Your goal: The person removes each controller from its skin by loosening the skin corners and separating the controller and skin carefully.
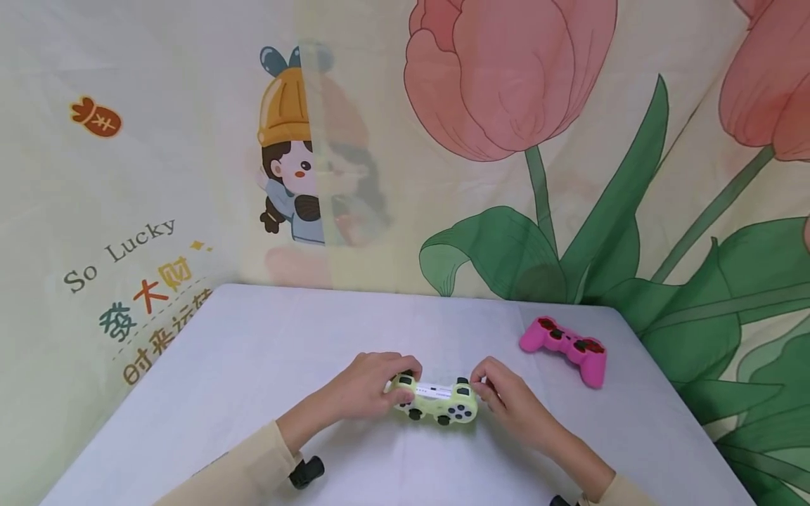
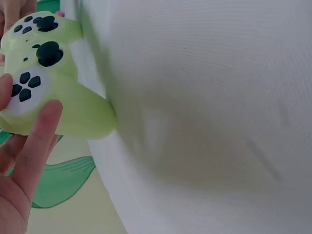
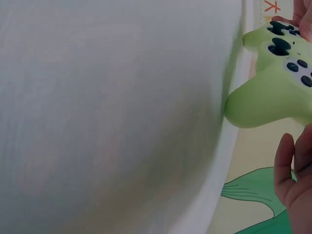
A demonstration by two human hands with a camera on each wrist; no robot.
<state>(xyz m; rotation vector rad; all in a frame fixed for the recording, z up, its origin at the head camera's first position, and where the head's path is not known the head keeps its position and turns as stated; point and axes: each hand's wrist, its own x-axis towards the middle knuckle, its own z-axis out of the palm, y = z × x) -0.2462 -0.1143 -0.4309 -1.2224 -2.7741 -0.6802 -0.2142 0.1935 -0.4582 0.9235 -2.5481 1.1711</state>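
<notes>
A pale green game controller [image 1: 436, 402] stands tilted near the middle of the table, its top edge with the white strip facing up. Its two handles meet the cloth in the wrist views, and dark sticks and buttons show there. At the controller's left end, my left hand [image 1: 373, 386] grips it between thumb and fingers. Close beside the opposite end is my right hand [image 1: 515, 407], fingers loosely bent near the shoulder buttons. In the right wrist view, the fingers of that right hand [image 3: 297, 170] lie just below the green body without wrapping round it.
A pink game controller [image 1: 563, 348] with dark red and black controls lies at the back right of the white-covered table [image 1: 304, 330]. Behind the table hangs a printed cloth [image 1: 373, 267] with tulips and a cartoon figure.
</notes>
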